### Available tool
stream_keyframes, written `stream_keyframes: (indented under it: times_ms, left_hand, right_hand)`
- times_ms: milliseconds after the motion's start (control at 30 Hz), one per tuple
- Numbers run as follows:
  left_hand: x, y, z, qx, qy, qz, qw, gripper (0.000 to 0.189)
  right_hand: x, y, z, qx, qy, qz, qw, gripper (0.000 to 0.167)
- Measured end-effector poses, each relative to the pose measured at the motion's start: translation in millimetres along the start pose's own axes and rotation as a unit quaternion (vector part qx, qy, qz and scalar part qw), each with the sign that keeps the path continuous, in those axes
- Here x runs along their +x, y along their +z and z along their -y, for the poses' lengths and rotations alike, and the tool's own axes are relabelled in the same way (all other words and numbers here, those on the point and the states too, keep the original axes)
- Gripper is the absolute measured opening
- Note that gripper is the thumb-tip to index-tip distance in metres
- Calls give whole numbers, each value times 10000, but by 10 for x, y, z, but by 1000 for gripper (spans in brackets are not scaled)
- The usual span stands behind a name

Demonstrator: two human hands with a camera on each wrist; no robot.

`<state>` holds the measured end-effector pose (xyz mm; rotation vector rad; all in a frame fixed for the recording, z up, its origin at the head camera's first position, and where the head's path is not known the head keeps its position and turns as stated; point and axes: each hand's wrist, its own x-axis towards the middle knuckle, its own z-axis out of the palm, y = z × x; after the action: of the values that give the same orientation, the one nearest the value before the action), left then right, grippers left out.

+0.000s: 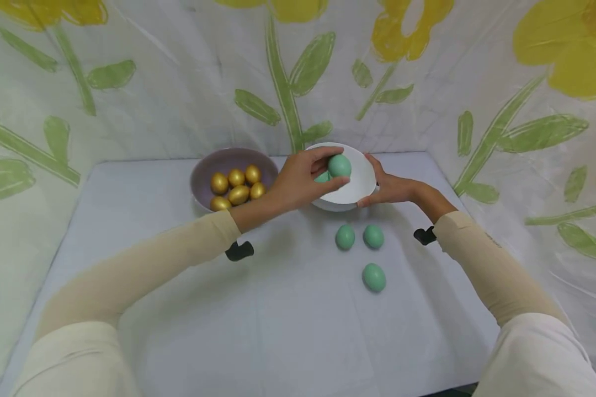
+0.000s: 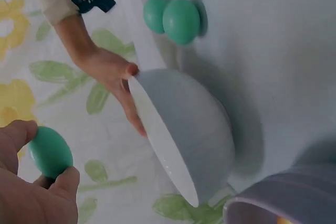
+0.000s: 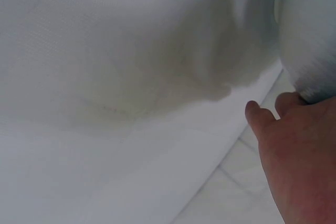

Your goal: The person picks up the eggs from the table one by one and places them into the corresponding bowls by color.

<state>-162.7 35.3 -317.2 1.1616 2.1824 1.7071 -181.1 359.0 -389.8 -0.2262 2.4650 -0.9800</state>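
The smooth matte green egg (image 1: 339, 165) is held above the opening of the round white bowl (image 1: 362, 179), its long axis roughly upright in the head view. The white bowl stands tilted on the pale table, its opening turned toward the person and its far rim raised; the left wrist view shows its outer wall (image 2: 194, 124) resting on the surface. A second green egg (image 1: 322, 177) lies inside the bowl, partly hidden.

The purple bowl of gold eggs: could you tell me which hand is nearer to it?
Left. The left hand holds a green egg over the white bowl, right beside the purple bowl. The right hand grips the white bowl's far side.
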Motion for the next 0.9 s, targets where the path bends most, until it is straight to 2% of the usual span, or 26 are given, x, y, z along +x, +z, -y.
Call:
stream_keyframes:
  times_ms: [100, 200, 333, 400, 500, 633, 700, 800, 900]
  left_hand:
    - [142, -116, 84, 539, -55, 185, 9984, 61]
    - [237, -200, 189, 1467, -207, 547, 9874, 63]
    - [361, -260, 336, 2681, -339, 1031, 9573, 62]
    - [428, -265, 423, 3056, -404, 1249, 9431, 61]
    - [520, -239, 586, 3604, -507, 1625, 9171, 58]
    - [585, -196, 745, 4115, -631, 2025, 8864, 48]
    - [597, -177, 762, 4256, -650, 2100, 8778, 39]
    - [636, -137, 739, 4407, -682, 2121, 8696, 29]
    - [691, -75, 716, 4658, -782, 2206, 8534, 26]
  right_hand:
    - [-6, 0, 2, 60, 46, 5, 10000, 138]
    - [-2, 5, -13, 89, 91, 22, 9999, 138]
    - [13, 8, -22, 50, 98, -2, 9999, 139]
    - [12, 7, -10, 36, 77, -50, 10000, 139]
    - [13, 18, -4, -28, 61, -94, 9999, 139]
    - [31, 24, -9, -93, 46, -64, 9999, 139]
    - [32, 19, -10, -97, 45, -57, 9999, 139]
    - [19, 0, -12, -125, 74, -67, 9999, 140]
    - [17, -8, -35, -89, 88, -85, 9999, 140]
